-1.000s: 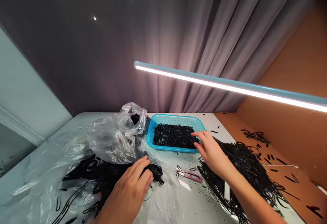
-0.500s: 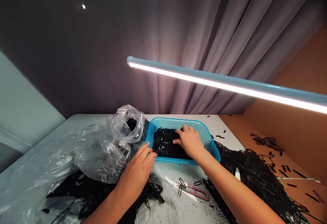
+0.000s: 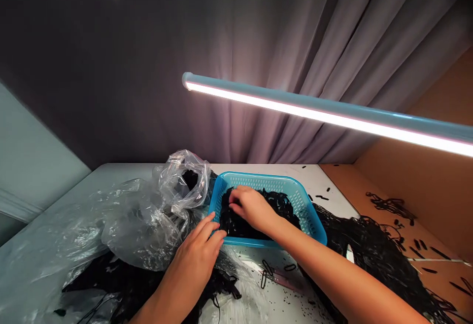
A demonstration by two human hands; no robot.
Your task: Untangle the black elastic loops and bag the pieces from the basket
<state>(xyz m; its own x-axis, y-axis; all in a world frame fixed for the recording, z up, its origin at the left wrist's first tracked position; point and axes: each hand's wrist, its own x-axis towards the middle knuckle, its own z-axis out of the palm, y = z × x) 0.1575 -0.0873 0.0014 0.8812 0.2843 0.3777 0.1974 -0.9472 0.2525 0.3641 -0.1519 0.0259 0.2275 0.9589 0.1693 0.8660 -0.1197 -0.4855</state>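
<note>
A blue plastic basket [image 3: 307, 206] sits on the white table, filled with small black pieces [image 3: 281, 201]. My right hand [image 3: 253, 208] reaches into the basket's left part, its fingers curled down on the black pieces. My left hand [image 3: 197, 250] rests at the basket's near left corner, fingers extended and touching its rim. Beneath and left of that hand lies crumpled clear plastic [image 3: 144, 220] over a dark tangle of black strips [image 3: 121, 279].
A big heap of black strips [image 3: 373, 255] lies right of the basket, beside a cardboard wall [image 3: 417, 186]. Pink snips [image 3: 281, 279] and loose black loops lie near the front. A lit tube lamp [image 3: 325, 117] hangs overhead. Grey curtains stand behind.
My right hand moved from the basket's right edge into its left part. My left hand left the black bundle and came up to the basket's corner. The basket has shifted slightly.
</note>
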